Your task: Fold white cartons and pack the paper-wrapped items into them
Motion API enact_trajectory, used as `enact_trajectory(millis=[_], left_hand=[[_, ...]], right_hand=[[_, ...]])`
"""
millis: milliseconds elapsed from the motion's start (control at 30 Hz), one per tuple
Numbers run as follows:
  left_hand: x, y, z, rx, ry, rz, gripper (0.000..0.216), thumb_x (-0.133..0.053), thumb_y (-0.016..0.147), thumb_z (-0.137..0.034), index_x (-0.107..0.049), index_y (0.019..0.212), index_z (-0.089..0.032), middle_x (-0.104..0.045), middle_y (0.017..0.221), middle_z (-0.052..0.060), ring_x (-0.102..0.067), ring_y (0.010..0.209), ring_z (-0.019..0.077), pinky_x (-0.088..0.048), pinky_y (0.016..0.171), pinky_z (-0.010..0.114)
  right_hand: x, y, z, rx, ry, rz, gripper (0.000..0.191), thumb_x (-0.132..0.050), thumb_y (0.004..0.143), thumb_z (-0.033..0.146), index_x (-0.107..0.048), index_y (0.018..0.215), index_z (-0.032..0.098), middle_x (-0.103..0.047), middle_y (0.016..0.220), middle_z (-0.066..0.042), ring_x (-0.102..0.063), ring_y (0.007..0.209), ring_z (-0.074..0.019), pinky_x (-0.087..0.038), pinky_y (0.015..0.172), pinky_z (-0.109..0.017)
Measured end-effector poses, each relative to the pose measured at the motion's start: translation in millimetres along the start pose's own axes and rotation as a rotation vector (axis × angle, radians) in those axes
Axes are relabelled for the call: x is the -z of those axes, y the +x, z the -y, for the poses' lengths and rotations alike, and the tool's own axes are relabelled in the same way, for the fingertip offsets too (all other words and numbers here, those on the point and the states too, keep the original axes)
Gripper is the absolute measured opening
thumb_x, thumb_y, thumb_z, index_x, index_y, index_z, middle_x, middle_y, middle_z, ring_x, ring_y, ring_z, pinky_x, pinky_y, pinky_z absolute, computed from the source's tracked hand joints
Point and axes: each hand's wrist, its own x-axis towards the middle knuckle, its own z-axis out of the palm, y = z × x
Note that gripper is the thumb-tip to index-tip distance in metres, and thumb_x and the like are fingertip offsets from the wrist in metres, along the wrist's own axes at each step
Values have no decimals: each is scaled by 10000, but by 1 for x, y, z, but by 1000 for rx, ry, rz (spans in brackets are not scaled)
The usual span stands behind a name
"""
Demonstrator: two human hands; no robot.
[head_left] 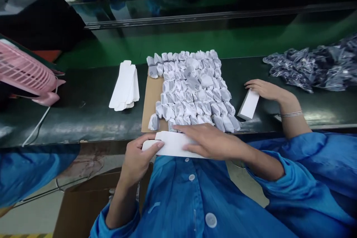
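Close to my body, just off the table's front edge, a white cardboard box (174, 144) lies lengthwise between my hands. My left hand (141, 156) grips its left end, thumb on the end flap. Across the right part of the box rests my right hand (212, 140), its fingers stretched along the top and front and partly hiding it. Right behind the box, several white wrapped packets (192, 96) sit in rows on a brown cardboard sheet (150, 96). A pile of flat white cartons (125, 87) lies left of that sheet.
On the right, a co-worker's hand (260, 88) touches another white box (249, 105). Crumpled clear plastic bags (312, 67) lie behind it. A pink fan (26, 68) stands at the left, and an open brown carton (86, 204) is below the table (92, 119).
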Motion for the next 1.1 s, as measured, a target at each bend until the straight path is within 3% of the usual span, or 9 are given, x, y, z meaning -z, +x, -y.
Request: enact_trajectory(millis=[100,167,367,533,700,767,867,967,1100], left_hand=[[-8,-8,12,88,-212,17,296,-766,773,-442,-725,887,-172,-689,761,10,-631,646,152,-535,542,239],[-9,-16,24,158,-296,157,314,-739,805,-439,-723,981,-180,-697,809,20,-652,683,167,-558,545,257],[2,-26,50,246,-259,442,437,-694,847,-441,-693,1212,-200,-720,820,37,-680,595,167,-581,544,282],[-13,-20,48,116,-57,259,363,-675,851,-407,-734,1151,-211,-759,998,58,-705,656,170,-600,573,281],[-10,-20,29,-36,187,40,153,-653,820,-229,-789,882,-202,-776,890,28,-708,698,155,-555,582,209],[-5,-24,24,-61,105,7,202,-656,838,-233,-767,1006,-214,-768,826,18,-701,641,148,-550,550,211],[-11,-35,19,-275,-185,-146,399,-570,944,-375,-591,1328,-270,-766,914,34,-726,673,173,-604,598,284],[-40,-43,16,-515,-237,-198,664,-538,921,-578,-377,1497,-290,-661,1288,137,-692,1108,286,-608,864,427],[-69,-31,13,-492,9,-382,1045,-603,829,-674,-22,1590,-254,-301,1601,191,-433,1416,341,-469,1078,465]], right_hand=[[-31,-13,17,-24,-346,-198,802,-646,903,458,-339,1499,18,-643,1178,-214,-613,1006,-326,-495,800,-423],[-48,-21,22,28,-429,-226,754,-643,906,394,-364,1474,-15,-643,1166,-222,-609,979,-322,-496,777,-418],[-59,-36,14,133,-231,-154,630,-544,947,333,-389,1456,-4,-621,1232,-213,-584,1037,-292,-491,828,-416],[-64,-34,17,73,-348,-218,532,-482,969,237,-422,1449,17,-620,1258,-215,-600,1045,-298,-499,828,-422],[-65,-31,26,93,-520,-353,364,-450,962,107,-562,1296,17,-689,1146,-187,-653,1017,-287,-526,859,-415],[-60,-30,25,70,-532,-426,336,-462,957,93,-574,1265,20,-702,1130,-181,-664,1026,-278,-535,876,-402],[-54,-23,21,-99,-499,-603,409,-514,970,188,-508,1346,26,-703,1138,-193,-675,1013,-277,-549,849,-389],[-62,-8,27,-212,-449,-755,528,-514,975,243,-398,1455,58,-679,1202,-221,-671,1052,-313,-550,844,-425],[-77,10,45,-26,-242,-635,570,-441,991,234,-308,1511,44,-572,1370,-255,-579,1250,-333,-530,955,-457]])
